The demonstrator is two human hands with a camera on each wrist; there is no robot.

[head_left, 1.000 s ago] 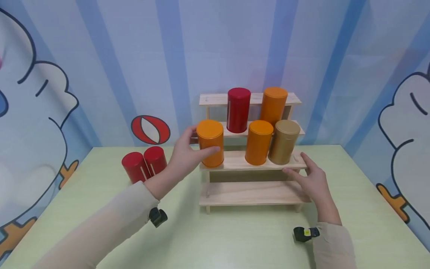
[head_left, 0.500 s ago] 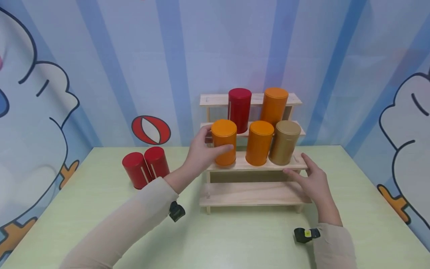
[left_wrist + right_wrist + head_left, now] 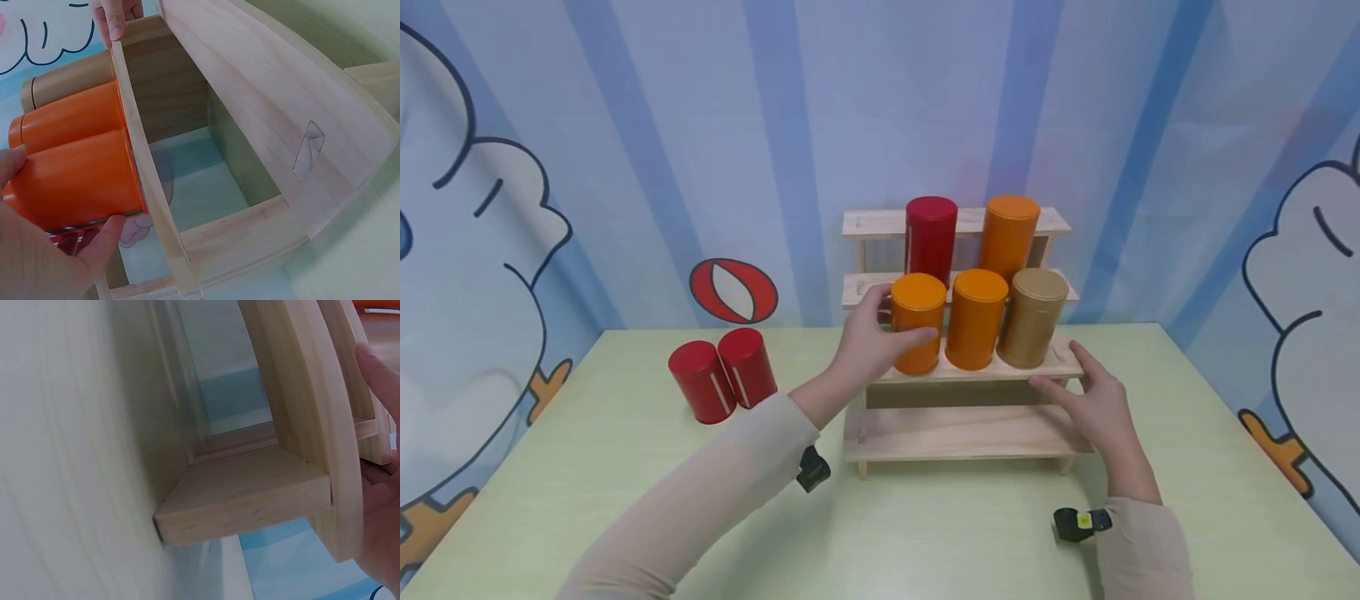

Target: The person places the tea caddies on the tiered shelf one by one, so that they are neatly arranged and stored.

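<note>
My left hand [image 3: 868,337] grips an orange canister [image 3: 917,312], thumb across its front and fingers behind. The canister stands upright at the second tier of a wooden tiered rack [image 3: 970,433], close beside another orange canister [image 3: 976,321]. To the right of that one is a gold canister [image 3: 1033,317]. In the left wrist view the held canister [image 3: 81,181] lies against its orange neighbour [image 3: 75,115]. My right hand [image 3: 1101,404] holds the rack's right end, thumb on the front edge of the second shelf; in the right wrist view its thumb [image 3: 378,372] shows at the shelf edge.
A red canister [image 3: 931,237] and an orange canister [image 3: 1011,233] stand on the tier behind. Two red canisters [image 3: 702,383] stand side by side on the pale table [image 3: 925,533], left of the rack. A blue striped backdrop [image 3: 880,108] rises behind.
My left hand has moved right along the shelf with the orange canister, bringing it up beside the other orange one. My right hand has stayed at the rack's end.
</note>
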